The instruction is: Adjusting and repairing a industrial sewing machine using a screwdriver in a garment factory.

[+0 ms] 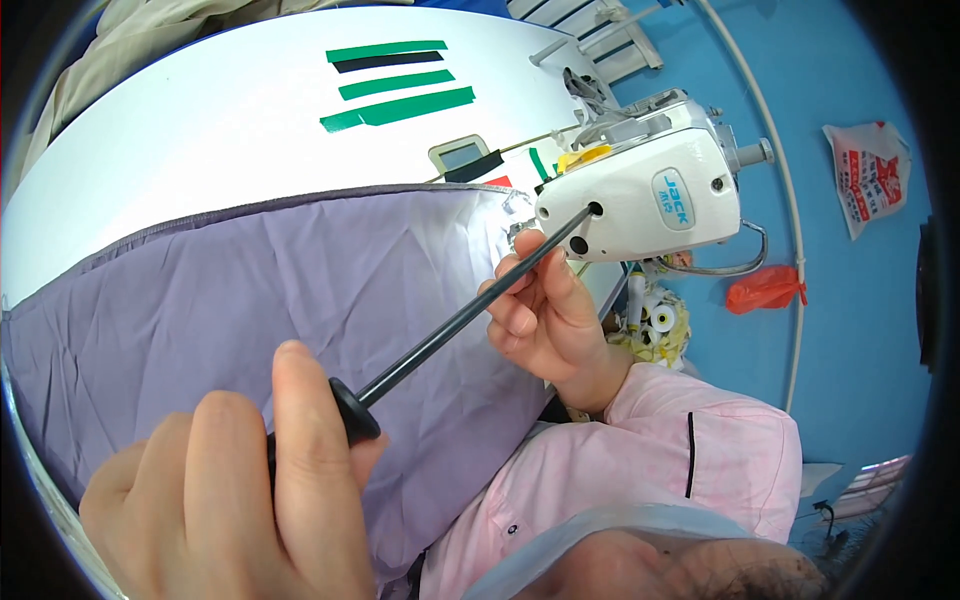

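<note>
My left hand (pixel 215 490), large at the lower left, is wrapped round the black handle of a long screwdriver (pixel 445 330). The dark shaft slants up to the right, and its tip is at a round hole in the end cover of a white sewing machine (pixel 640 185). My right hand (pixel 570 340), its palm showing beside a pink sleeve, has its thumb and fingers bent together at the shaft near the machine; the exact contact is partly hidden. Below the shaft and to its left spreads purple-grey fabric (pixel 270 300), its far edge near the lit needle area.
Green and black tape strips (pixel 400 95) lie on the white tabletop (pixel 200 120). A small display panel (pixel 460 157) is left of the machine. Thread cones (pixel 662 318), a red plastic bag (pixel 765 290) and a pale pipe (pixel 790 210) are at the right, before a blue surface.
</note>
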`<state>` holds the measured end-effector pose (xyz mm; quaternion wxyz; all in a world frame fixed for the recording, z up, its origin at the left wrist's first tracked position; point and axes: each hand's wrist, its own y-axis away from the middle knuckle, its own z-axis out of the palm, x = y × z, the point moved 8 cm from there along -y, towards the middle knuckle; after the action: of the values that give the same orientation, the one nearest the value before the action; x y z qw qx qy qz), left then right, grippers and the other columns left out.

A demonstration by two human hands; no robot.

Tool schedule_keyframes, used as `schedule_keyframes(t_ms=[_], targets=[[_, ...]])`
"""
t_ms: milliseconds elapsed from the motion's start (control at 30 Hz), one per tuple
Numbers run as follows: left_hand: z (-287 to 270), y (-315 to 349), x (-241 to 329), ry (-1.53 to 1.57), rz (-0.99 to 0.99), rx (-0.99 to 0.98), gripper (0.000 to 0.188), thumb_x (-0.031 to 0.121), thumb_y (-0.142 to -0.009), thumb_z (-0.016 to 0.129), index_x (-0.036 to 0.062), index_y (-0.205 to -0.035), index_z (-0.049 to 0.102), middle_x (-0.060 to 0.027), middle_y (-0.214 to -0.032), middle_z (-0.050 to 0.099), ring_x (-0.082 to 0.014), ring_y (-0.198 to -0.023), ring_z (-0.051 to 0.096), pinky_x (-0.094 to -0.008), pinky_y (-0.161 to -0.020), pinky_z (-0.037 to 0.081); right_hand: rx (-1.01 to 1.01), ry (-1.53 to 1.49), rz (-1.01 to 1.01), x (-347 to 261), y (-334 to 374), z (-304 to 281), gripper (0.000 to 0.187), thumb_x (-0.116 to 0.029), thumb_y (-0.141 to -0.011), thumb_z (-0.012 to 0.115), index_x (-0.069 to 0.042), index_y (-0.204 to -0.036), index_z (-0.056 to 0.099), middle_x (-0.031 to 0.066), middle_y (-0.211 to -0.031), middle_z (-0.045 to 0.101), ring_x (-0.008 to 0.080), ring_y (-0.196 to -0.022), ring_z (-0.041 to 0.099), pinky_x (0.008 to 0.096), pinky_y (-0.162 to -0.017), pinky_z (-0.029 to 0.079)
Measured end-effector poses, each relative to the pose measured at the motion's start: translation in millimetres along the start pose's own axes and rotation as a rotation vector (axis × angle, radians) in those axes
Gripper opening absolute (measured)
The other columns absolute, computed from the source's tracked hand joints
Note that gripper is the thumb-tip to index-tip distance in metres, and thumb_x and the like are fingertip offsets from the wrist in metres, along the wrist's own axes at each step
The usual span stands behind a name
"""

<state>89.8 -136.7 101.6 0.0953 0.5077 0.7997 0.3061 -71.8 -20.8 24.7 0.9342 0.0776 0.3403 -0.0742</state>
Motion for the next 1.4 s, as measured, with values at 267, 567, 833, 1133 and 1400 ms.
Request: schedule_keyframes(t_ms=[267, 567, 833, 1133, 1400], targets=[[-11, 28, 15, -0.043, 0.209, 0.729, 0.045, 0.022, -0.074, 0.068, -0.0087, -0.106, 0.056, -0.0075, -0.067, 0.047, -0.016, -0.058, 0.051, -0.0294, -0.049, 0.039, -0.028, -0.009, 0.039, 5, -2, 5, 0.036, -0.035, -0.095, 0.043, -0.016, -0.124, 0.051, 0.0075, -0.106, 0.064, 0.0148, -0.079, 0.058, 0.0291, -0.066, 0.048], [-11, 42, 28, -0.125, 0.151, 0.779, 0.042, 0.027, -0.08, 0.064, -0.0015, -0.11, 0.059, -0.0075, -0.078, 0.056, -0.0157, -0.065, 0.056, -0.0283, -0.054, 0.046, 0.0, -0.047, -0.013, 0, -2, 6, 0.034, -0.035, -0.095, 0.043, -0.02, -0.123, 0.052, 0.0025, -0.106, 0.062, 0.0114, -0.073, 0.053, 0.0272, -0.064, 0.047], [-22, 50, 38, -0.227, 0.102, 0.826, 0.039, 0.032, -0.085, 0.061, 0.0041, -0.113, 0.061, -0.0075, -0.087, 0.062, -0.0156, -0.07, 0.061, -0.0274, -0.058, 0.051, 0.006, -0.019, -0.063, -9, -3, 7, 0.027, -0.036, -0.095, 0.041, -0.023, -0.116, 0.053, -0.0027, -0.102, 0.058, 0.0059, -0.072, 0.049, 0.0211, -0.058, 0.043], [-20, 38, 37, -0.148, 0.245, 0.747, 0.04, 0.019, -0.077, 0.066, -0.0105, -0.102, 0.056, -0.0073, -0.063, 0.047, -0.0174, -0.052, 0.05, -0.032, -0.05, 0.041, 0.018, -0.024, -0.054, -9, -1, 6, 0.023, -0.032, -0.094, 0.046, -0.019, -0.111, 0.056, 0.0037, -0.101, 0.058, 0.0089, -0.072, 0.053, 0.0231, -0.06, 0.047], [-54, 60, 22, 0.136, 0.296, 1.078, 0.011, -0.007, -0.073, 0.058, -0.0077, -0.08, 0.065, -0.0017, -0.052, 0.04, -0.0065, -0.042, 0.035, -0.0179, -0.033, 0.024, 0.016, -0.068, -0.051, -6, -1, 7, 0.024, -0.03, -0.095, 0.044, -0.018, -0.112, 0.056, 0.0049, -0.101, 0.057, 0.0096, -0.073, 0.054, 0.0234, -0.06, 0.047]])
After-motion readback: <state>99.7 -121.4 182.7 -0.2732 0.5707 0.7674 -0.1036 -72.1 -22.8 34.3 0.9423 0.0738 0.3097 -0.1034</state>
